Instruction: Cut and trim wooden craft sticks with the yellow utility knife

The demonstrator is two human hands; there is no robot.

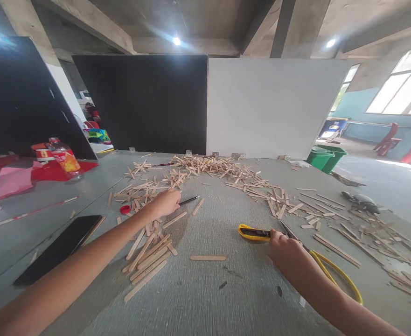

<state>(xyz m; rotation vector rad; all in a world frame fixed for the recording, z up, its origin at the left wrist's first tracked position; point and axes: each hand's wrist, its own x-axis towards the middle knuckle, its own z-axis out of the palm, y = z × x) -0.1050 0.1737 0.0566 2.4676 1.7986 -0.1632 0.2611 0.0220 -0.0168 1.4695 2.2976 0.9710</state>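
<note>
My left hand [168, 202] is closed at the edge of the scattered wooden craft sticks [151, 261]. A dark pen [190, 200] sticks out from its fingers, pointing right. On the right, my right hand [285, 248] has its fingers around the end of a yellow utility knife [249, 232], which lies at the tabletop. Scissors with yellow handles [334, 270] are beside and partly behind that hand and forearm. Between the hands, a single craft stick [207, 258] lies flat across the table.
A large heap of craft sticks [212, 164] spreads across the back. At left are a black phone [60, 242], a red cap [124, 209] and a drink bottle [65, 158]. Cut pieces [313, 219] lie at right. Black and white boards [275, 107] stand behind; green bins [326, 157] are beyond.
</note>
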